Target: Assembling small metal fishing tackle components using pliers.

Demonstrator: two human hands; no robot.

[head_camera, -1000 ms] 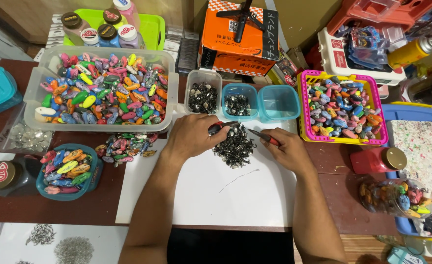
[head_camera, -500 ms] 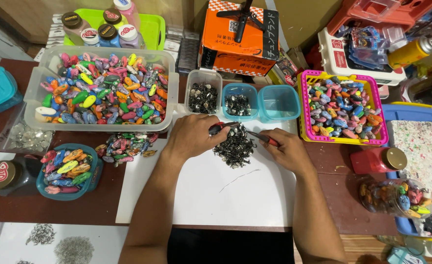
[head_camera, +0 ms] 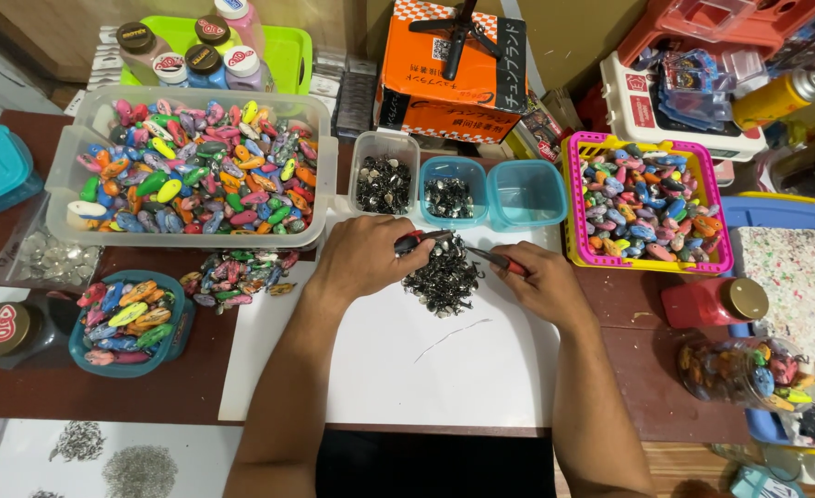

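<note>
My left hand (head_camera: 363,261) grips a red-handled pair of pliers (head_camera: 423,240) at the top of a heap of small dark metal hooks (head_camera: 442,279). My right hand (head_camera: 541,281) holds a second red-handled pair of pliers (head_camera: 496,261), whose tip points left toward the first pair over the heap. The heap lies on a white sheet (head_camera: 426,360) spread on the brown table. Just beyond the heap stand three small tubs: a clear one (head_camera: 384,184) and a teal one (head_camera: 452,191) with metal pieces, and a teal one (head_camera: 527,194) that looks empty.
A large clear bin (head_camera: 195,171) of coloured fishing lures sits at back left, a pink-and-yellow basket (head_camera: 645,205) of lures at right, a teal bowl (head_camera: 129,323) of lures at left. Loose lures (head_camera: 237,274) lie beside my left wrist. An orange box (head_camera: 452,74) stands behind.
Both hands stay over the heap; the plier tips have shifted only slightly toward each other.
</note>
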